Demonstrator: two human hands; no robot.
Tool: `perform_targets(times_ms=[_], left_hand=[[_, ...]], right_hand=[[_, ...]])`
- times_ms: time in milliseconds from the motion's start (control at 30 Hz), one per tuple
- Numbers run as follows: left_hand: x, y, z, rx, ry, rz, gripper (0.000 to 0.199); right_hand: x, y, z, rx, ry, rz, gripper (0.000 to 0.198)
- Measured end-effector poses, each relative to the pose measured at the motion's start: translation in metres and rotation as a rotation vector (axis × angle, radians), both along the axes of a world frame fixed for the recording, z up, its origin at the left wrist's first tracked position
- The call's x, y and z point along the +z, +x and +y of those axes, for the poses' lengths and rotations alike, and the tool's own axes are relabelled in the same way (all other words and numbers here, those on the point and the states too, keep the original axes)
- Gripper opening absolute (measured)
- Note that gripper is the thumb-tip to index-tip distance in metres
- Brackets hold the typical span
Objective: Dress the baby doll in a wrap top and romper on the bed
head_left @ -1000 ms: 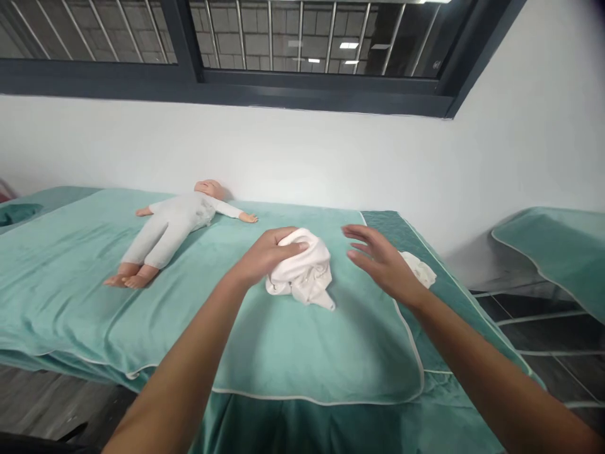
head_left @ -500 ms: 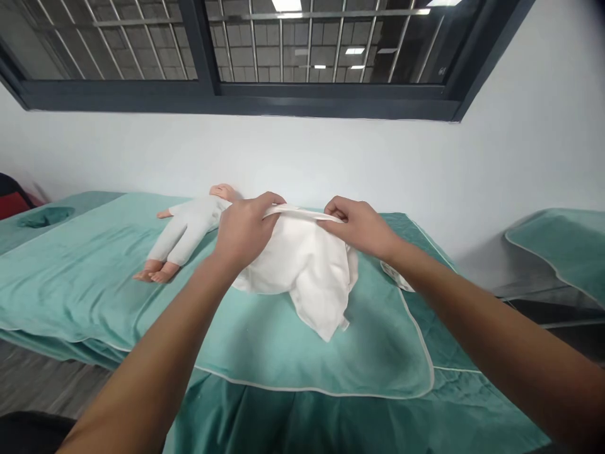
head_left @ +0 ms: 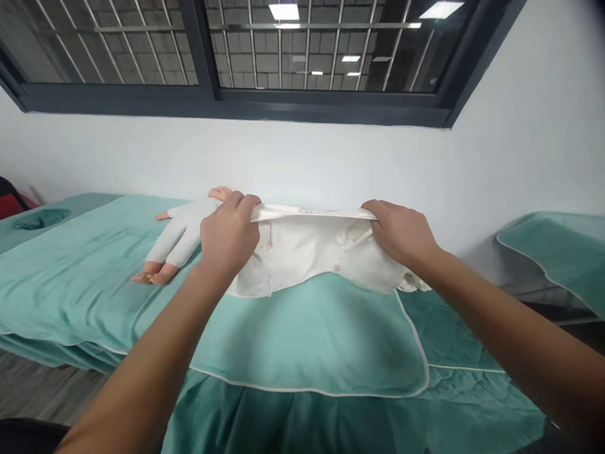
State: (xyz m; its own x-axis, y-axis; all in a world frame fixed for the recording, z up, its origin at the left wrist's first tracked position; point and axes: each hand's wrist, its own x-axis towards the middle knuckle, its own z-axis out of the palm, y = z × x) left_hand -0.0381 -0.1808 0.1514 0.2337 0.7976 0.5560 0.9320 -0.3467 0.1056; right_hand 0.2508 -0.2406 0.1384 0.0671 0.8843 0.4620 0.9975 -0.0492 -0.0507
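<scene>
A white baby garment (head_left: pixel 307 246) hangs stretched between both hands over the green bed, with small marks and what look like ties on it. My left hand (head_left: pixel 230 228) is closed around one end of its upper edge, near the doll. My right hand (head_left: pixel 401 230) grips the other end of that edge. To the left, a baby doll (head_left: pixel 184 228) in a pale suit lies on its back with bare feet towards me; my left hand partly hides its upper body.
A green mat (head_left: pixel 326 353) with pale piping lies on the green bed cover (head_left: pixel 85 284). Patterned white fabric (head_left: pixel 414 282) shows beside my right wrist. Another green padded surface (head_left: pixel 562 252) stands at the right. Behind are a white wall (head_left: pixel 307 157) and a barred window (head_left: pixel 302 57).
My hands have moved apart, the right one going rightward, and the garment is now pulled wide. Its pointed hanging part no longer shows over the mat.
</scene>
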Motion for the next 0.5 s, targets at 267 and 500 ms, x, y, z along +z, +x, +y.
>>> perform_targets(times_ms=[267, 500], left_hand=[[-0.003, -0.033, 0.015, -0.220, -0.477, -0.168, 0.029], [-0.022, -0.035, 0.040, -0.023, -0.616, 0.133, 0.042]], right_hand=[[-0.010, 0.026, -0.012, -0.007, -0.080, 0.365, 0.028], [-0.022, 0.027, 0.009, -0.039, -0.320, 0.162, 0.029]])
